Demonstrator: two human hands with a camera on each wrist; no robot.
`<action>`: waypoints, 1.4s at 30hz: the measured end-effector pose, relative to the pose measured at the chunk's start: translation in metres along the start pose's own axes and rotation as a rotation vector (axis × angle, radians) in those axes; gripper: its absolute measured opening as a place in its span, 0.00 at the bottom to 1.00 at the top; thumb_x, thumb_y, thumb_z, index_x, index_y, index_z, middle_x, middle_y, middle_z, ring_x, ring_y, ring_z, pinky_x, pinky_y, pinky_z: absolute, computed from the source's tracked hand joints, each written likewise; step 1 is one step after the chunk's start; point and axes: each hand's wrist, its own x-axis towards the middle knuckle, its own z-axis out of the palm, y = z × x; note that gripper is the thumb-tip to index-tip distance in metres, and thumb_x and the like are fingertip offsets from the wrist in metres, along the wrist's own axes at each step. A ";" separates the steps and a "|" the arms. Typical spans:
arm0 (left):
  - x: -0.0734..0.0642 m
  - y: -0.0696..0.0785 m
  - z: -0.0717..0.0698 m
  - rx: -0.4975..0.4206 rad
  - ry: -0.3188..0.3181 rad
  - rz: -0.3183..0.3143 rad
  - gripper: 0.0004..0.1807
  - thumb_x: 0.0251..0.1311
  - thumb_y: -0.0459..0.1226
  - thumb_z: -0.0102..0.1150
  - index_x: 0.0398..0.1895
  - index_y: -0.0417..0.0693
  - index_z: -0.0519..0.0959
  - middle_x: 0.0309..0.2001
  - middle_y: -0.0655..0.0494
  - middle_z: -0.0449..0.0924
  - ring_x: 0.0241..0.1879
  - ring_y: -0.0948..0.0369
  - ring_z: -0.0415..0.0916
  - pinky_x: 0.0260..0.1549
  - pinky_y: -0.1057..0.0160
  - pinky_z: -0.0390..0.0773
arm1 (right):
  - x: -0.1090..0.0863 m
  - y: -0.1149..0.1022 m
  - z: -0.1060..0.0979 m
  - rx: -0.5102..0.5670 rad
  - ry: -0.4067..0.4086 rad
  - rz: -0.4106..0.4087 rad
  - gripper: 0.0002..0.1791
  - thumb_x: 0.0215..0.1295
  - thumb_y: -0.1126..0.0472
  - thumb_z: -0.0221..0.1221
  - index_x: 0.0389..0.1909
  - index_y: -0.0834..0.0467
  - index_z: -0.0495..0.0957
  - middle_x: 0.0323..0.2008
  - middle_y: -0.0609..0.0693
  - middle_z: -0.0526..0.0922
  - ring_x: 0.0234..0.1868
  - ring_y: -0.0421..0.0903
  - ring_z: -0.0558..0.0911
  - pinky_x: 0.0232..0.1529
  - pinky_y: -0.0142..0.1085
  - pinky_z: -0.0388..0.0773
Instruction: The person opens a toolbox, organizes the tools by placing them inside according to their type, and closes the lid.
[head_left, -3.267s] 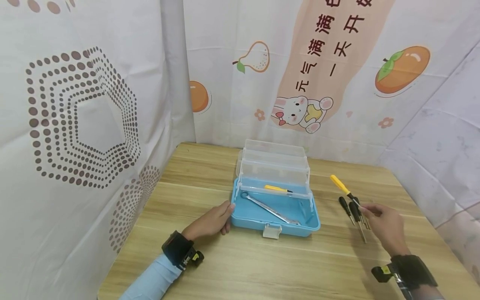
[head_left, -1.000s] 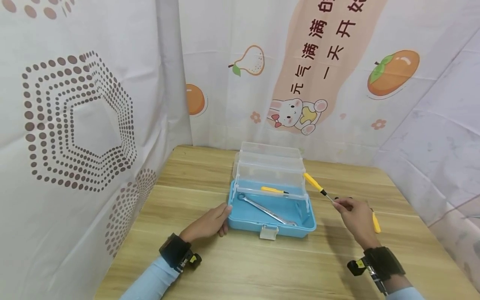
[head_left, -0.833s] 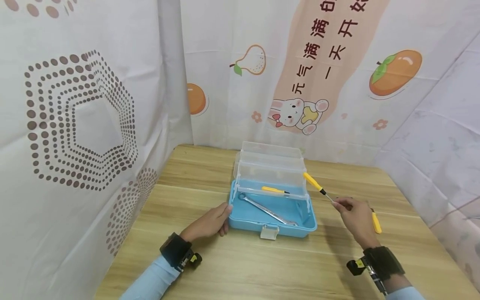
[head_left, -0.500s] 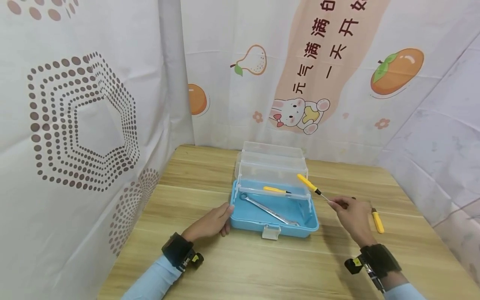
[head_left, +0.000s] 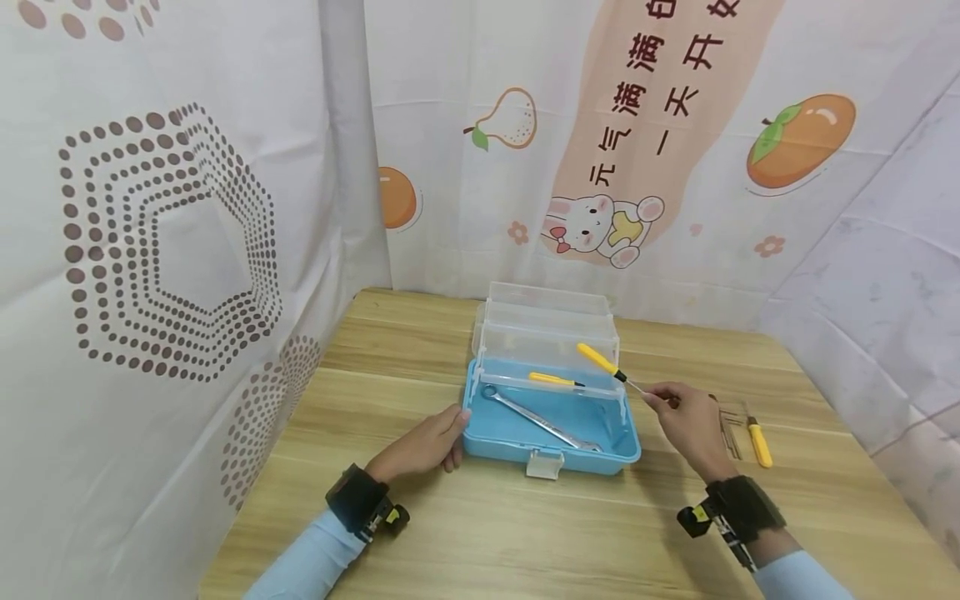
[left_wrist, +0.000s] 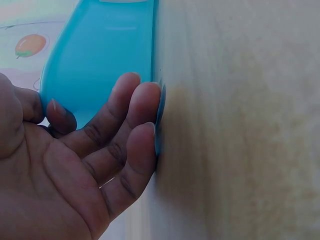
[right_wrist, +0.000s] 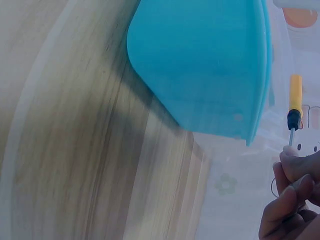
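Observation:
A blue toolbox (head_left: 517, 451) stands on the table, its clear lid and trays folded up behind. Inside are a steel wrench (head_left: 536, 418) and, further back, a yellow-handled tool (head_left: 552, 379). My left hand (head_left: 422, 443) grips the box's left side; the left wrist view shows the thumb at the rim and bent fingers against the outer wall. My right hand (head_left: 688, 423) pinches a yellow-handled screwdriver (head_left: 598, 360) by its thin metal shaft. Its handle points up and left, above the box's back right corner. The tip is hidden in the fingers.
Right of my right hand lies another yellow-handled tool (head_left: 760, 442) beside several thin metal shafts (head_left: 729, 437), partly hidden by the hand. A white latch (head_left: 544, 464) hangs at the toolbox's front. Printed curtains (head_left: 450, 233) stand behind and beside the wooden table (head_left: 510, 533).
My right hand has carried the screwdriver leftward from above the tools on the right to the toolbox's right side. The left hand has stayed at the box.

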 end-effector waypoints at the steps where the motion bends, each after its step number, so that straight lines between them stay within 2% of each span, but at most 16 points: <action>1: 0.000 0.000 0.000 -0.001 -0.001 0.000 0.23 0.84 0.52 0.27 0.43 0.49 0.70 0.27 0.51 0.81 0.25 0.55 0.80 0.28 0.59 0.80 | 0.001 0.000 0.001 0.006 0.005 -0.011 0.10 0.74 0.58 0.63 0.45 0.61 0.87 0.30 0.56 0.84 0.24 0.47 0.71 0.21 0.35 0.64; 8: 0.001 0.001 0.001 0.005 0.000 -0.001 0.23 0.85 0.52 0.27 0.42 0.49 0.69 0.27 0.50 0.81 0.25 0.55 0.81 0.28 0.60 0.80 | 0.006 -0.005 0.011 0.004 0.038 -0.081 0.05 0.71 0.63 0.65 0.41 0.60 0.88 0.27 0.51 0.81 0.24 0.47 0.71 0.22 0.34 0.63; 13: 0.001 0.000 0.001 0.003 0.006 0.008 0.23 0.85 0.51 0.27 0.42 0.47 0.69 0.27 0.49 0.80 0.25 0.55 0.80 0.27 0.59 0.80 | 0.011 -0.012 0.013 0.009 0.015 -0.116 0.05 0.72 0.63 0.65 0.41 0.60 0.87 0.27 0.52 0.81 0.23 0.46 0.71 0.21 0.34 0.63; 23: 0.001 0.000 0.002 0.009 0.007 0.009 0.23 0.85 0.51 0.27 0.42 0.47 0.69 0.27 0.49 0.80 0.24 0.56 0.80 0.27 0.60 0.79 | 0.011 -0.016 0.013 -0.008 0.006 -0.123 0.06 0.72 0.61 0.64 0.42 0.58 0.88 0.28 0.51 0.82 0.21 0.46 0.70 0.19 0.34 0.61; 30: 0.001 0.000 0.004 0.010 0.016 -0.001 0.24 0.85 0.52 0.27 0.42 0.48 0.70 0.27 0.51 0.81 0.25 0.56 0.80 0.27 0.60 0.80 | 0.011 -0.020 0.015 0.023 0.024 -0.152 0.05 0.71 0.63 0.65 0.40 0.60 0.88 0.34 0.54 0.86 0.24 0.46 0.73 0.22 0.34 0.64; 35: 0.001 0.000 0.004 0.012 0.012 0.000 0.23 0.85 0.52 0.27 0.42 0.48 0.70 0.27 0.51 0.81 0.25 0.56 0.80 0.27 0.61 0.80 | 0.010 -0.021 0.019 0.040 0.014 -0.173 0.04 0.70 0.64 0.66 0.40 0.59 0.89 0.32 0.53 0.85 0.20 0.44 0.71 0.19 0.34 0.62; 42: 0.000 0.002 0.003 0.004 0.018 -0.005 0.23 0.85 0.52 0.27 0.42 0.47 0.70 0.28 0.50 0.80 0.25 0.55 0.80 0.28 0.60 0.80 | 0.013 -0.023 0.021 0.055 -0.022 -0.167 0.08 0.73 0.62 0.63 0.43 0.61 0.89 0.38 0.56 0.84 0.25 0.45 0.72 0.25 0.34 0.66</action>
